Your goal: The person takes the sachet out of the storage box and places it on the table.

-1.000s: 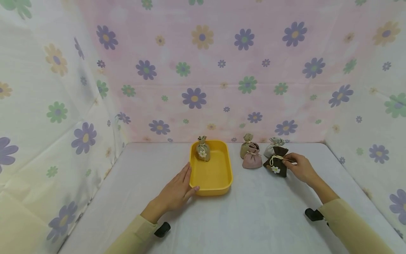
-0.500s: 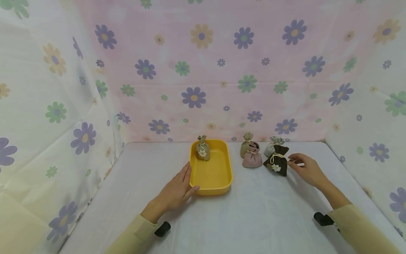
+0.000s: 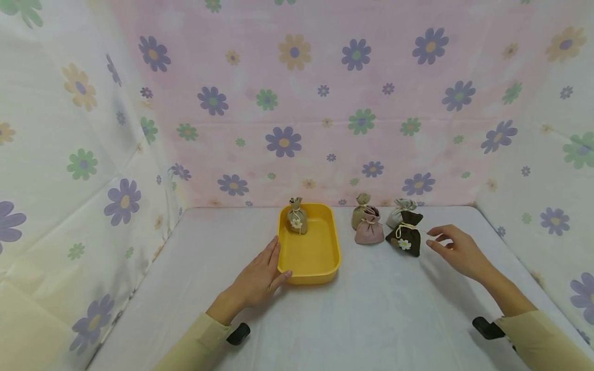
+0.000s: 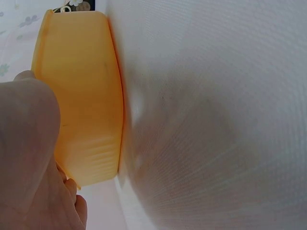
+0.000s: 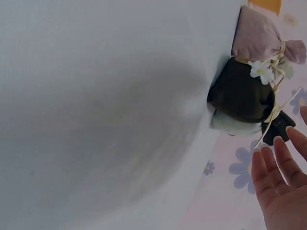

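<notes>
A yellow rectangular tray point(image 3: 310, 280) stands in the middle of the table. My left hand point(image 3: 254, 278) rests along its left side with extended fingers, the thumb at the near left corner. Inside the tray, a khaki drawstring pouch point(image 3: 296, 219) with a white flower sits at the far left. My right hand point(image 3: 457, 250) is just right of a dark brown drawstring pouch point(image 3: 408, 234), fingers loosely bent and parted, holding nothing. In the right wrist view, the brown pouch's pale cord point(image 5: 290, 99) sticks out close to the fingertips.
Left of the brown pouch stands a pink pouch point(image 3: 369, 232), with a khaki pouch point(image 3: 359, 214) partly behind it. Behind the brown pouch, a light grey pouch point(image 3: 396, 216) is partly hidden. Flower-printed cloth point(image 3: 320, 149) walls off the white table point(image 3: 362, 324) at the back and sides.
My right hand has let go of the brown pouch's cord and drawn back to the right. My left hand, the tray and the pouches stay about where they were.
</notes>
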Demonstrator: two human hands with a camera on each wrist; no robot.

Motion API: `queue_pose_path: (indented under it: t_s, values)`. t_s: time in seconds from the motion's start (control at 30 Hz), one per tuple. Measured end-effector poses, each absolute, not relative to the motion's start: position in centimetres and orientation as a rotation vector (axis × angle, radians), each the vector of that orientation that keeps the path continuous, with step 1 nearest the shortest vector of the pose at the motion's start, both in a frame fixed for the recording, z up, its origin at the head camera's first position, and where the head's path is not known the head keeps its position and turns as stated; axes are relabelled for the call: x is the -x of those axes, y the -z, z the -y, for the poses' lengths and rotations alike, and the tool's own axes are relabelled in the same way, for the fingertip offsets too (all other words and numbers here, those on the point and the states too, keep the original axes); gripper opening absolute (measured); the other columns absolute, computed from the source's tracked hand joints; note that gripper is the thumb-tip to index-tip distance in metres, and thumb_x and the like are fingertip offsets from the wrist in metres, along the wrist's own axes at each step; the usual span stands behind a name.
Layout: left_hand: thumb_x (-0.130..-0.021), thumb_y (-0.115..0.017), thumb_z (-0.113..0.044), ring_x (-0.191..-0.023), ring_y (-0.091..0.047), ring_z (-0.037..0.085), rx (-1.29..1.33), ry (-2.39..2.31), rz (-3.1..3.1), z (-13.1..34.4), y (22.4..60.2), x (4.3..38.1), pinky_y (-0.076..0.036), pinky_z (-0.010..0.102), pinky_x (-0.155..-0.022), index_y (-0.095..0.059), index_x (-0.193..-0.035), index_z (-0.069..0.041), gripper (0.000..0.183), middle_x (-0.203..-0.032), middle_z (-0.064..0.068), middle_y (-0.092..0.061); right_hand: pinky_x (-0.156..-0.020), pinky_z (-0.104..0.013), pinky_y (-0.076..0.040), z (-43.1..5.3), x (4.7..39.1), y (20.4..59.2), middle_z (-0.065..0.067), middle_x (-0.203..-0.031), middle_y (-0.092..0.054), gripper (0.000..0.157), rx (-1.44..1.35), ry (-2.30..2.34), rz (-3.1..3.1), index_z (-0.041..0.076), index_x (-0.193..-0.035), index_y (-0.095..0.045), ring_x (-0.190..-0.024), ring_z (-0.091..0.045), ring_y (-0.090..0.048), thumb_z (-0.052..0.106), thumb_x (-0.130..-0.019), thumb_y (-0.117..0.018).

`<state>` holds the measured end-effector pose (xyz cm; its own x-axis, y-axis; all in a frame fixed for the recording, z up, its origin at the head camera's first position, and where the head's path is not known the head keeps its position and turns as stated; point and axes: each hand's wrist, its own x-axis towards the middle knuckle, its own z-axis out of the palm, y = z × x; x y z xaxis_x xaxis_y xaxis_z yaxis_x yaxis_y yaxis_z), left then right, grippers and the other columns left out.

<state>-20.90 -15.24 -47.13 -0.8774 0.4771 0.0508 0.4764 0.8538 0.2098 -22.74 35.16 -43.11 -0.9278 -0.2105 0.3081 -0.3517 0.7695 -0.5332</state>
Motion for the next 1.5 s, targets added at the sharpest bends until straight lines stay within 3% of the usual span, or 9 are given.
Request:
queue_pose_path:
  t_s: [0.43,0.67,0.9,1.13,1.5]
  values:
    - [-0.105,-0.029,-0.065,-0.158,-0.011,0.03,-0.779,-0.326,-3.013,15.3,47.1,21.0,-0.02,0.045,-0.126,-0.007,-0.161,0.005,0.092,-0.171,0.018,0.001,-0.077,-0.026,-0.056,-31.0,22.9,42.3,-0.016,-0.112,-0.066,0.029,-0.62,-0.98,2.668,-0.006,-0.122,-0.063,-0.098,-0.03,-0.063,0.006,-0.097,-0.071]
    - [-0.106,-0.029,-0.065,-0.158,-0.012,0.029,-0.775,-0.325,-3.015,15.2,46.9,20.9,-0.021,0.045,-0.125,-0.007,-0.161,0.005,0.092,-0.171,0.018,0.001,-0.079,-0.029,-0.056,-27.8,23.7,42.1,-0.017,-0.114,-0.064,0.033,-0.695,-1.061,2.692,-0.003,-0.128,-0.061,-0.1,-0.027,-0.063,0.009,-0.099,-0.069]
    - [-0.106,-0.028,-0.065,-0.158,-0.012,0.029,-0.778,-0.306,-3.011,15.2,46.8,20.8,-0.021,0.044,-0.126,-0.008,-0.161,0.005,0.092,-0.171,0.018,0.0,-0.084,-0.044,-0.059,-23.9,24.9,41.8,-0.021,-0.122,-0.064,0.04,-0.794,-1.103,2.693,-0.006,-0.134,-0.058,-0.103,-0.03,-0.064,0.002,-0.096,-0.067]
    - [-0.106,-0.028,-0.064,-0.157,-0.013,0.03,-0.777,-0.309,-3.002,15.2,46.7,20.9,-0.02,0.044,-0.126,-0.007,-0.161,0.006,0.091,-0.171,0.018,0.001,-0.09,-0.046,-0.057,-20.6,26.5,41.2,-0.014,-0.117,-0.065,0.034,-0.858,-1.176,2.697,0.003,-0.129,-0.061,-0.105,-0.031,-0.062,0.014,-0.098,-0.07]
    - [-0.106,-0.027,-0.065,-0.158,-0.011,0.029,-0.767,-0.297,-2.989,15.2,46.7,21.0,-0.02,0.044,-0.126,-0.006,-0.162,0.005,0.092,-0.171,0.017,0.003,-0.103,-0.049,-0.051,-15.7,29.5,39.1,-0.019,-0.134,-0.059,0.049,-0.801,-1.261,2.784,0.001,-0.143,-0.053,-0.12,-0.034,-0.059,0.023,-0.101,-0.068]
